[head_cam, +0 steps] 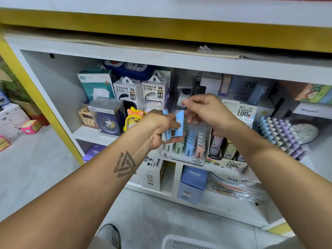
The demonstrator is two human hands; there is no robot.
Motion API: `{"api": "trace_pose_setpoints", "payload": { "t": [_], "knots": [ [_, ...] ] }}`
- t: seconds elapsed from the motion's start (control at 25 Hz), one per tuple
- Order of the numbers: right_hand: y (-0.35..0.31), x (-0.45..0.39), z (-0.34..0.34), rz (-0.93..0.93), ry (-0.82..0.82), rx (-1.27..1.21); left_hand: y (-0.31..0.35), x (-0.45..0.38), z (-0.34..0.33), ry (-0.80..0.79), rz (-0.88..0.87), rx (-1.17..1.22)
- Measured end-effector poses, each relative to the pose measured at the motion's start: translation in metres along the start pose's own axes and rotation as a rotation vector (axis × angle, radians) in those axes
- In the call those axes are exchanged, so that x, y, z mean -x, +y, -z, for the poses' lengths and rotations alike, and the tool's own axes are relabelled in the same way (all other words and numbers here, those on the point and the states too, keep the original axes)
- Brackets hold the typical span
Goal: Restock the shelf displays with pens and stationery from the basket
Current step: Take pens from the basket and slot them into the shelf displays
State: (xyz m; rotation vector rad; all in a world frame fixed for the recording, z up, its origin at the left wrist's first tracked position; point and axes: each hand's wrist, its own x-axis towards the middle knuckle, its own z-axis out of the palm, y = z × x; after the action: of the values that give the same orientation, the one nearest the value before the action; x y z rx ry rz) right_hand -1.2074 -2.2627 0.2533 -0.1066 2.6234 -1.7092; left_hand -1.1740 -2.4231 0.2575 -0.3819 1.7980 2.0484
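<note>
White shelving point(125, 54) with yellow trim holds boxed clocks point(106, 117) and glossy power-bank cartons point(140, 92) at left. Left hand point(158, 130) grips flat blue lead cases point(177, 125) above the tiered display tray point(183, 155); right hand point(203, 110) hovers beside, fingers loosely curled, empty. White slotted basket point(181, 242) below.

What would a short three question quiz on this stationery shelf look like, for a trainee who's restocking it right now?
1. True or false: the left hand holds blue lead cases.
2. Which mark is on the front of the display tray below the hands? A) 2B B) 4H C) HB
3. Fill in: the two white boxes behind the yellow duck toy read POWER ____.

Key: 1 true; 2 A; 3 BANK.
</note>
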Motion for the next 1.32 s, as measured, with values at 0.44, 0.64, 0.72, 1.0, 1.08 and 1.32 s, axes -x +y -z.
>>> {"api": "trace_pose_setpoints", "payload": {
  "t": [0.44,0.64,0.72,1.0,1.08,1.32],
  "knots": [
    [0.004,0.029,0.033,0.03,-0.283,-0.258,-0.005,0.008,-0.013,-0.152,0.093,0.018],
    [0.012,0.013,0.047,0.187,0.179,0.409,-0.005,0.002,-0.011,-0.032,0.1,-0.01],
    [0.016,0.008,0.045,0.247,0.209,0.666,-0.004,0.0,-0.01,-0.046,0.111,0.006],
    [0.03,0.0,0.019,0.274,0.027,0.844,0.004,0.005,-0.008,-0.076,0.122,0.109],
    [0.032,-0.001,0.014,0.279,0.016,0.87,0.004,0.006,-0.008,-0.07,0.118,0.142],
    [0.03,0.0,0.004,0.323,-0.043,0.993,0.006,0.01,-0.011,-0.138,0.123,0.168]
  ]
}}
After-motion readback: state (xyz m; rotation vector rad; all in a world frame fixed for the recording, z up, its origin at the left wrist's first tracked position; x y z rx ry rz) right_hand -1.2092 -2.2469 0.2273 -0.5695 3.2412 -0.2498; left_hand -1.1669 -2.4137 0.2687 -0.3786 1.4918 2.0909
